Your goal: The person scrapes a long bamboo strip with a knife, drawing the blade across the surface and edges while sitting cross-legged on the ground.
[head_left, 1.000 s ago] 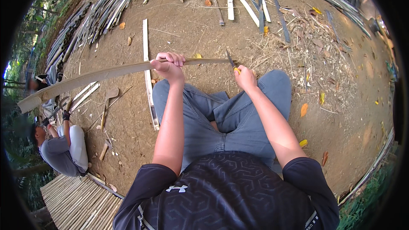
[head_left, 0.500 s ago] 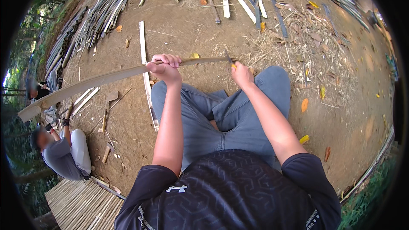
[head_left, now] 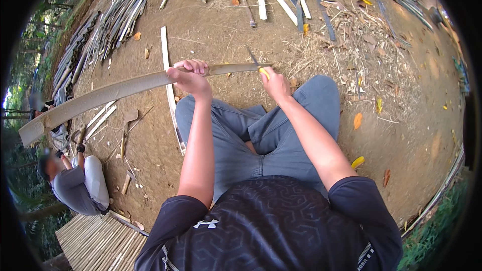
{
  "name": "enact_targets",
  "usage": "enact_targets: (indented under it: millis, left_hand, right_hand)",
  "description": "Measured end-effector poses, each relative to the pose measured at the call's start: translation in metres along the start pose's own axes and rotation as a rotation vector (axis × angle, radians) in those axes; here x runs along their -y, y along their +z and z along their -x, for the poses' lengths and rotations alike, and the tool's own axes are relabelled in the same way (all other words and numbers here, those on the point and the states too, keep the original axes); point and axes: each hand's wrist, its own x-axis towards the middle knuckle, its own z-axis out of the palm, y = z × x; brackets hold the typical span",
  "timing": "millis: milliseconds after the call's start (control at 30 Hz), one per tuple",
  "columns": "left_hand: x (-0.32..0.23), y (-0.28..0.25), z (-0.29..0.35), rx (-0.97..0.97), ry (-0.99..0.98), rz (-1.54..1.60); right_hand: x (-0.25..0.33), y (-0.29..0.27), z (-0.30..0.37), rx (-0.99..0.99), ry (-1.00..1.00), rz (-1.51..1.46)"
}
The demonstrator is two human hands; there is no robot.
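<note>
A long, pale brown bamboo strip (head_left: 110, 94) runs across in front of me, from the far left to just beyond my right hand. My left hand (head_left: 192, 76) is wrapped round it, thumb on the near side and fingers over the far edge. In my right hand (head_left: 276, 85) is a knife (head_left: 263, 72) with a yellow handle and a dark, narrow blade. The blade lies across the strip near its right end, pointing away and to the left. Whether its edge touches the strip I cannot tell.
My crossed legs (head_left: 316, 115) lie under the strip. A pale slat (head_left: 166, 52) rests on the dirt beyond my left hand. Left are a hoe-like tool (head_left: 129, 117), a hammer-like tool (head_left: 128, 180) and a seated person (head_left: 80, 183). Bamboo strips (head_left: 118, 25) are piled far left; shavings (head_left: 361, 55) lie right.
My right hand has moved slightly left with the knife, whose blade now slants more to the left. The strip has turned a little, showing more of its broad face.
</note>
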Motion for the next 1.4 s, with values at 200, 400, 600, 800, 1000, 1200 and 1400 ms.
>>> enact_targets:
  millis: [200,400,600,800,1000,1200,1400]
  left_hand:
    - [0.003,0.011,-0.001,-0.014,0.055,-0.06]
    - [0.008,-0.002,-0.003,0.034,-0.003,0.024]
    - [0.006,-0.008,-0.007,0.129,-0.032,0.05]
    - [0.011,-0.01,-0.012,0.096,-0.03,0.061]
    - [0.007,-0.017,-0.016,0.089,-0.024,0.04]
    - [0.008,-0.019,-0.012,0.042,-0.016,0.023]
    - [0.008,-0.014,-0.011,0.023,0.012,0.014]
  right_hand:
    - [-0.032,0.015,-0.024,-0.023,0.188,-0.01]
    - [-0.015,-0.002,-0.008,-0.124,0.007,-0.148]
    - [-0.017,0.0,-0.004,-0.165,-0.077,-0.107]
    - [-0.014,-0.003,-0.012,-0.119,-0.124,-0.139]
    - [-0.01,-0.01,-0.013,0.016,-0.011,-0.097]
    - [-0.011,0.006,-0.006,-0.087,-0.025,-0.091]
    - [-0.01,0.001,-0.005,-0.087,-0.024,-0.129]
